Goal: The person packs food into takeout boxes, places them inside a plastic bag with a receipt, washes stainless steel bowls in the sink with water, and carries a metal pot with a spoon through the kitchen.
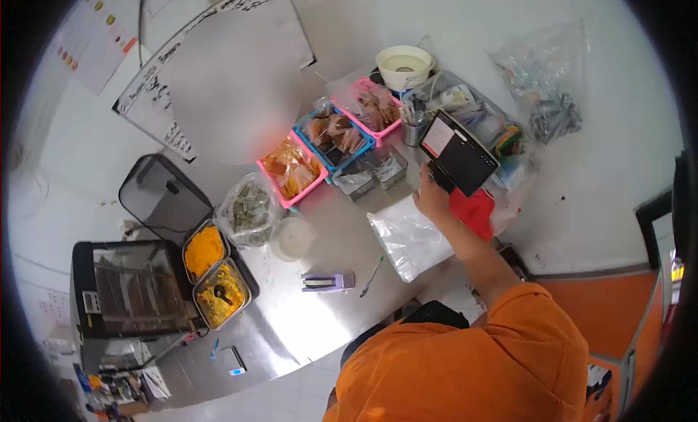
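Metal worktop (338, 236) carried the items below. R hand (434, 198) was extended fwd to the dark tablet-like device (465, 157); contact was at or nr its lower-L edge. R fingers: state partly hidden, cannot tell if grasping, pressing or only touching. L hand: out of view, finger state cannot be told.

Device loc.: R end of worktop, tilted, w/ a white-and-red panel displayed on part of its face. Adj. L: metal cup (411, 133) w/ utensils. Behind: clear plastic bin (502, 117), mixed contents.

Clear plastic sheeting (407, 240) lay flat, just beside the forearm; red item (472, 212) was on the arm's other side. Pen (371, 276) and purple tape dispenser (338, 282) lay nr the front edge.

Farther L, in seq.: two grey containers, blue basket (356, 160) btwn two pink baskets, bag of green leaves (249, 210), white tub (292, 239), then two trays w/ yellow food, the nearer tray w/ a black spoon (222, 295) in it.
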Action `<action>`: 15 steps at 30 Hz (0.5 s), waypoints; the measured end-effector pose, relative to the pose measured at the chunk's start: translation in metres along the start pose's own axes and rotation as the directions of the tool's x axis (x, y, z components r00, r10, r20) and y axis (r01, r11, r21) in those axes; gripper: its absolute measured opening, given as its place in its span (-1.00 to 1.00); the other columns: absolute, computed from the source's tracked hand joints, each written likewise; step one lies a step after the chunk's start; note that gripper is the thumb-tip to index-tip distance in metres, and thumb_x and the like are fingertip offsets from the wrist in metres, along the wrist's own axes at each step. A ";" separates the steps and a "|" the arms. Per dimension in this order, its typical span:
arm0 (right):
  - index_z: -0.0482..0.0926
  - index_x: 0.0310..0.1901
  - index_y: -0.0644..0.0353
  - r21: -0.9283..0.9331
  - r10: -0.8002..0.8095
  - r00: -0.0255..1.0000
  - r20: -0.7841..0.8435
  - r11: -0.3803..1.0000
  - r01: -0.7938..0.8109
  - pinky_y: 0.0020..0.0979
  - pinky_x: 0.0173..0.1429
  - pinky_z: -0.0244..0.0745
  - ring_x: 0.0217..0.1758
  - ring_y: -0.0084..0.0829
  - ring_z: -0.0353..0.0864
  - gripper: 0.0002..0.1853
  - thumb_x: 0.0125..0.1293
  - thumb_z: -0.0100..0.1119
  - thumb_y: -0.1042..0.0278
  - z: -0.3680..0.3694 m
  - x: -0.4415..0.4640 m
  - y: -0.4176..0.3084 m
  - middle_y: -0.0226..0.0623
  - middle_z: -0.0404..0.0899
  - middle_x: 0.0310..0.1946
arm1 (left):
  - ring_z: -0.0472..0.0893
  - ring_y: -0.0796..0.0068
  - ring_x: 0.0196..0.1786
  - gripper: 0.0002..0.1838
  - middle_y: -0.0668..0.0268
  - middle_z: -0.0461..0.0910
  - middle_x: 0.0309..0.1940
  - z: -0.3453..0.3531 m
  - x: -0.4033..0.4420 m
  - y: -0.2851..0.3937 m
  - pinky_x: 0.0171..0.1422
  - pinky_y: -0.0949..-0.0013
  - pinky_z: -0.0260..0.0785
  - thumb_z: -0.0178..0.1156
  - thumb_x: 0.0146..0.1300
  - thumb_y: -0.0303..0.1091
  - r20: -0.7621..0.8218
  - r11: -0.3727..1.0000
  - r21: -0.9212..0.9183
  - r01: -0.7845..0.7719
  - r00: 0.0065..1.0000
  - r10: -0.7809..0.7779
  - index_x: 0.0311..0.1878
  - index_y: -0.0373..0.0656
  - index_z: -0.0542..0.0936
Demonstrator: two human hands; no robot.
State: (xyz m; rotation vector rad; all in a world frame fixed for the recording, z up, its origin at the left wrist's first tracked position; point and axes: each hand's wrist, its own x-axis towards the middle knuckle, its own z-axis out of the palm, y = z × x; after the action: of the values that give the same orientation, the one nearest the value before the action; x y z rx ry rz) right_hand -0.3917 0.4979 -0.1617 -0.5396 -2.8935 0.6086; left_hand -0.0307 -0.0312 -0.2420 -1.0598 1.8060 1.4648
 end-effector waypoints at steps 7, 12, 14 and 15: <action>0.47 0.26 0.17 0.258 -0.571 0.816 0.093 0.805 0.534 -0.01 0.22 0.40 0.12 0.04 0.51 -0.47 0.30 0.32 0.21 0.004 -0.220 -0.079 -0.01 0.55 0.02 | 0.66 0.51 -0.24 -0.74 0.36 0.70 -0.16 -0.021 -0.042 -0.107 -0.16 0.45 0.47 0.28 0.47 -0.15 -0.092 0.987 -0.151 0.056 0.993 -0.070 0.01 -0.12 0.57; 0.57 0.14 0.12 0.553 -0.835 0.279 0.475 0.530 0.643 -0.04 0.18 0.50 0.10 -0.02 0.61 -0.58 0.30 0.34 0.17 0.046 -0.320 -0.149 -0.04 0.63 0.02 | 0.66 0.51 -0.25 -0.74 0.36 0.70 -0.16 -0.043 -0.094 -0.280 -0.16 0.45 0.48 0.28 0.47 -0.15 -0.195 0.957 -0.287 0.041 0.976 -0.100 0.01 -0.12 0.57; 0.57 0.13 0.17 0.577 -0.741 0.121 0.661 0.604 0.549 -0.07 0.13 0.56 0.06 -0.07 0.68 -0.57 0.30 0.35 0.15 0.069 -0.343 -0.179 -0.05 0.67 0.00 | 0.65 0.51 -0.25 -0.74 0.36 0.70 -0.16 -0.046 -0.102 -0.368 -0.16 0.45 0.48 0.28 0.47 -0.14 -0.242 0.939 -0.343 0.014 0.965 -0.103 0.01 -0.12 0.57; 0.57 0.13 0.17 0.558 -0.735 0.089 0.672 0.581 0.593 -0.09 0.09 0.58 0.02 -0.09 0.70 -0.56 0.30 0.35 0.15 0.075 -0.357 -0.199 -0.06 0.68 -0.02 | 0.65 0.51 -0.25 -0.74 0.36 0.70 -0.16 -0.049 -0.104 -0.407 -0.16 0.45 0.48 0.28 0.47 -0.14 -0.262 0.927 -0.375 0.004 0.959 -0.110 0.01 -0.12 0.57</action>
State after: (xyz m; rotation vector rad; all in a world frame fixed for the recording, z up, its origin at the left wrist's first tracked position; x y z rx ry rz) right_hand -0.1395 0.1683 -0.1683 1.6482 -3.2493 1.1111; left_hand 0.3728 -0.0893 -0.3536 -1.5638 1.6955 1.7363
